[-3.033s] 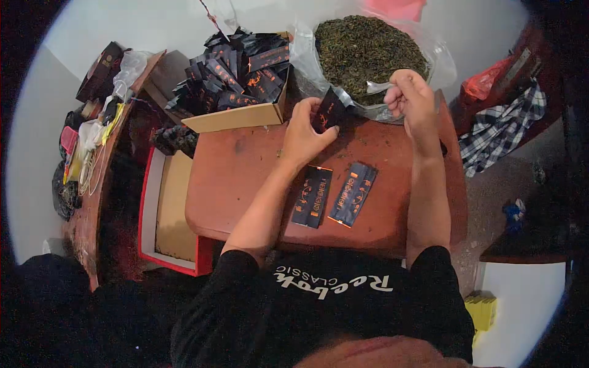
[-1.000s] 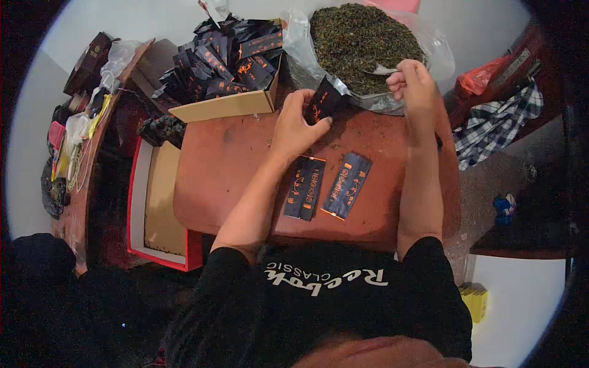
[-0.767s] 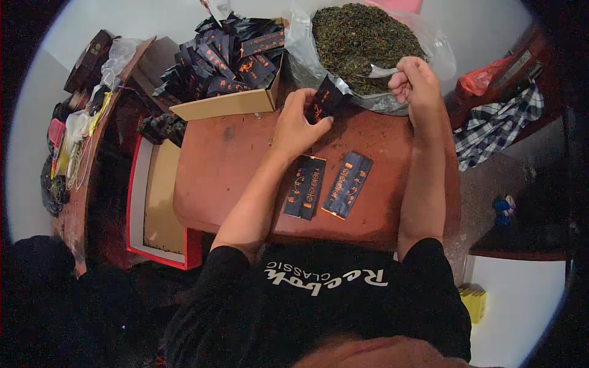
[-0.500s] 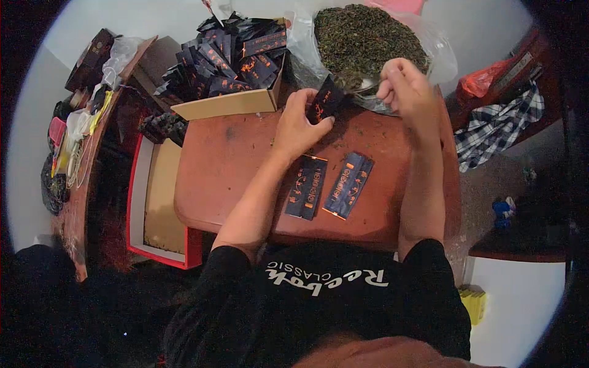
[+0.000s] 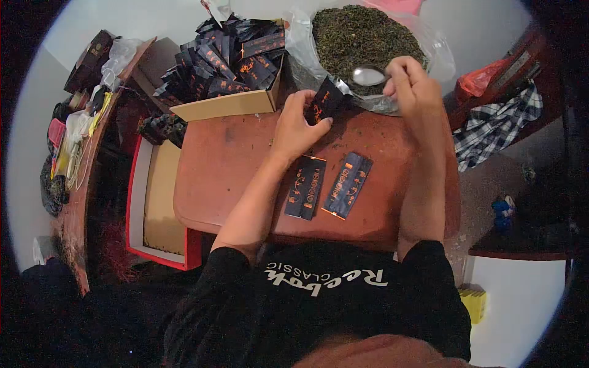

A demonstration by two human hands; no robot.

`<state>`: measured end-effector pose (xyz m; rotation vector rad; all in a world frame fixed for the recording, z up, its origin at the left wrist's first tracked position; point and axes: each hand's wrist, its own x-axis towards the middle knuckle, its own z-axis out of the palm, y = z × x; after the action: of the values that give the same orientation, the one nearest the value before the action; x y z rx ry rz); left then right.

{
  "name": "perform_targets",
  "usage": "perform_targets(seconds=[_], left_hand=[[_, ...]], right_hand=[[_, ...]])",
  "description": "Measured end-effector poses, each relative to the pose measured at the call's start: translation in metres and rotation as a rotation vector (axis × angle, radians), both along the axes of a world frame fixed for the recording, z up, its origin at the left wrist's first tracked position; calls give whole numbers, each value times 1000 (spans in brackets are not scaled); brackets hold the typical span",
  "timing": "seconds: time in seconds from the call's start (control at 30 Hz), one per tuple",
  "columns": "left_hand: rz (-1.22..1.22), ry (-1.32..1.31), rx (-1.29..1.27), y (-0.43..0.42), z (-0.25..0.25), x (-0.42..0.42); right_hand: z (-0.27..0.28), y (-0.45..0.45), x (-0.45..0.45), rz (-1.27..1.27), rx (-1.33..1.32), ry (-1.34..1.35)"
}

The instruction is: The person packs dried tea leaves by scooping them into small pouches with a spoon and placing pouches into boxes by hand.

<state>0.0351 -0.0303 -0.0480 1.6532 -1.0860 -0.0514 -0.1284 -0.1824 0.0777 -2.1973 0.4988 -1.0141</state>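
Note:
My left hand (image 5: pixel 299 126) is closed around a black pouch with orange print (image 5: pixel 328 101), held tilted above the table. My right hand (image 5: pixel 412 83) pinches a metal spoon (image 5: pixel 369 75) by its handle. The shiny bowl of the spoon looks bare and hangs over the near side of the heap of dried tea leaves (image 5: pixel 362 34), right of the pouch. That heap fills a clear plastic bag (image 5: pixel 300 34). Two more black pouches lie flat on the table below my hands, a left pouch (image 5: pixel 305 187) and a right pouch (image 5: pixel 348 186).
A cardboard box (image 5: pixel 227 107) full of black pouches stands at the back left of the brown table (image 5: pixel 227 165). Left of the table is a red-rimmed tray (image 5: pixel 132 208). A checked cloth (image 5: pixel 503 126) hangs at the right. Loose leaf crumbs dot the tabletop.
The spoon has moved from the pouch's mouth up and to the right, over the tea heap, and its bowl now shows bare. My left hand and the pouch have hardly moved.

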Motion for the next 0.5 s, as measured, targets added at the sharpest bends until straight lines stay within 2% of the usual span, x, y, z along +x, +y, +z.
perform_targets(seconds=[0.23,0.33,0.5], left_hand=[[0,15,13,3,7,-3],[6,24,35,3,8,-4],[17,20,52,3,10,-5]], right_hand=[[-19,-45,-4,-143,43,257],[-38,-46,11,-145,170,229],[-63,-37,36,-126,311,-6]])
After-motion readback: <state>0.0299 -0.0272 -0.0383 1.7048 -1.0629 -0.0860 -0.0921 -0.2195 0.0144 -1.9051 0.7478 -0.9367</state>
